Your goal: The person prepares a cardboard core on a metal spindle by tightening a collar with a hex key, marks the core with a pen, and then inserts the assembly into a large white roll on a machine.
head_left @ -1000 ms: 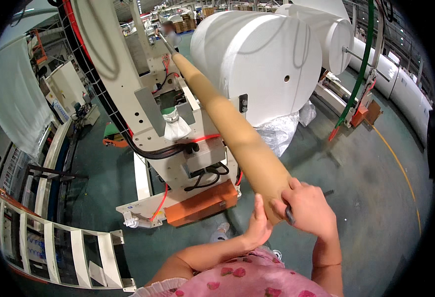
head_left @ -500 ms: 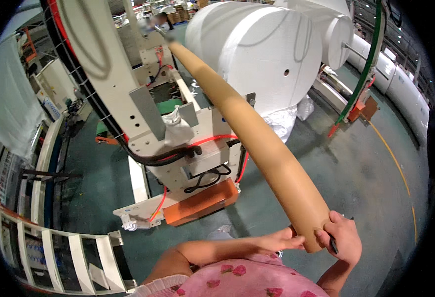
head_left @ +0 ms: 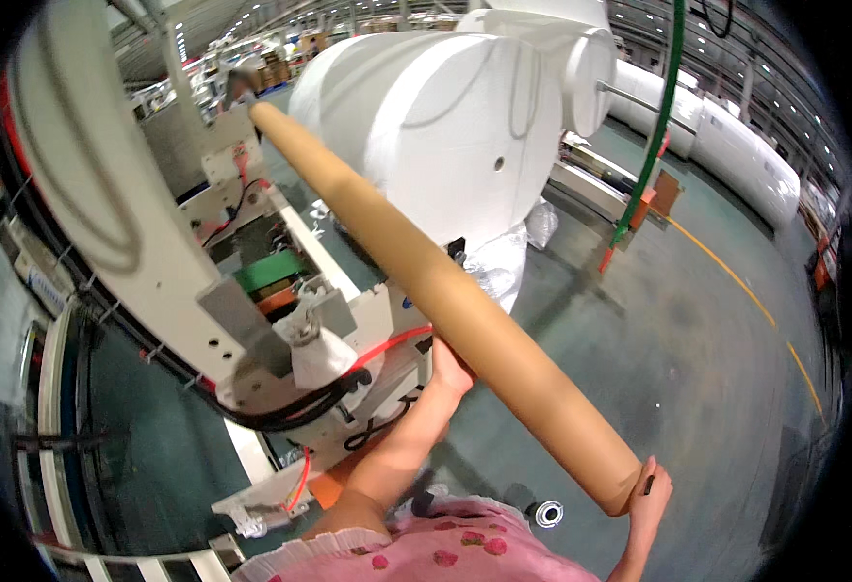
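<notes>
A long brown cardboard tube (head_left: 416, 267) slants from the far left down to the near right, held up off the floor. My left hand (head_left: 451, 367) is against its underside about midway along, the fingers partly hidden behind it. At the near end, my right hand (head_left: 651, 495) grips the rim, with a small black object (head_left: 649, 484) lying against its fingers; I cannot make out what that is. By the tube's far end a person (head_left: 242, 85) shows, blurred; how they touch it is unclear.
A white machine frame (head_left: 86, 194) with black hoses and red cables stands close on the left. Huge white rolls (head_left: 475, 136) rest beyond the tube. A green upright post (head_left: 651, 136) rises at right. A metal ring-shaped part (head_left: 548, 514) lies on the floor near me.
My left hand has left the tube's near end and reached forward to its middle underside. The right hand stays at the near end. The view has shifted, so the scene sits further left.
</notes>
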### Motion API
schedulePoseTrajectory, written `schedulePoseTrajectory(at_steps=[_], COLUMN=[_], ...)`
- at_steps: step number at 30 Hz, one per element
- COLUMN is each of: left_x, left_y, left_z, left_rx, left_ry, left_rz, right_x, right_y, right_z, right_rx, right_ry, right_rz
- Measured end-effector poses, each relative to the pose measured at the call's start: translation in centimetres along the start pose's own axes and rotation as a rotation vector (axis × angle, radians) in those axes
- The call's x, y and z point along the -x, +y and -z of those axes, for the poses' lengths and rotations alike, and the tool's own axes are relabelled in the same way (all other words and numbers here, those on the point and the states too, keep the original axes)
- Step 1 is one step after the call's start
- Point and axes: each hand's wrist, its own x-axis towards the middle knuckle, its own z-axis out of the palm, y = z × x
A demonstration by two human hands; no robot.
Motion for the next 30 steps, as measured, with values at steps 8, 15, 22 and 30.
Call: schedulePoseTrajectory(at_steps=[8, 15, 22, 30], left_x=[0.7, 6.0, 8.1, 12.7], left_y=[-0.4, -3.2, -13.7, -31.9], left_z=[3.3, 6.2, 0.0, -9.3], left_rx=[0.026, -0.259, -0.310, -0.409], left_ry=[-0.005, -0.061, -0.120, -0.197], left_rz=[0.084, 0.179, 0.399, 0.824], right_x=[9.2, 18.5, 23.5, 26.7], right_y=[5.9, 10.3, 16.2, 20.2], right_z=[-13.8, -16.6, -15.6, -7.3], right_rx=[-0.172, -0.248, -0.321, -0.438], right_ry=[0.114, 0.263, 0.213, 0.624], right_rz=[-0.502, -0.486, -0.655, -1.267])
